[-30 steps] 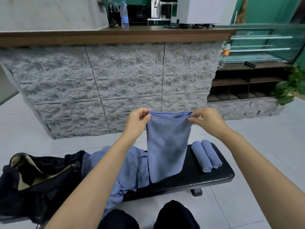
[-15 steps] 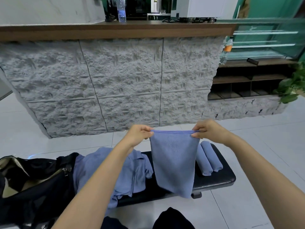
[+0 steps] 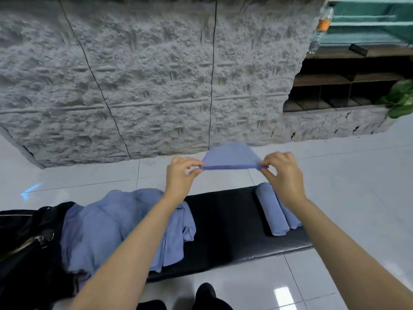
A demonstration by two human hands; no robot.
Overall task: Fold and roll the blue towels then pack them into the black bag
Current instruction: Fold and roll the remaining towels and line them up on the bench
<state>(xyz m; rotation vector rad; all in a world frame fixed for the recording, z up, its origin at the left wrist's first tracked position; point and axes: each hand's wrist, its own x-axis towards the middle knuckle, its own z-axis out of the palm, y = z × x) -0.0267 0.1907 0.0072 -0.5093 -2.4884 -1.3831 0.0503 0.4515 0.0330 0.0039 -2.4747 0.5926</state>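
Observation:
A folded blue towel (image 3: 231,155) is stretched in the air between my hands, its free end flung up and away from me. My left hand (image 3: 181,173) pinches its left corner and my right hand (image 3: 282,170) pinches the right corner. Below them runs a black padded bench (image 3: 225,222). Two rolled blue towels (image 3: 273,211) lie side by side at its right end, partly behind my right forearm. A heap of loose blue towels (image 3: 107,229) lies on its left part. The open black bag (image 3: 26,247) sits at the far left, touching the heap.
A grey rough stone counter front (image 3: 156,74) stands beyond the bench across white floor tiles (image 3: 346,175). Dark wooden shelves (image 3: 339,86), a plastic bottle (image 3: 321,25) and a green plant (image 3: 400,99) are at the right. My dark shoes (image 3: 207,296) show at the bottom edge.
The towel hung straight down from my hands; its lower end has now swung up and forward. My hands have moved lower, and the view has tilted down.

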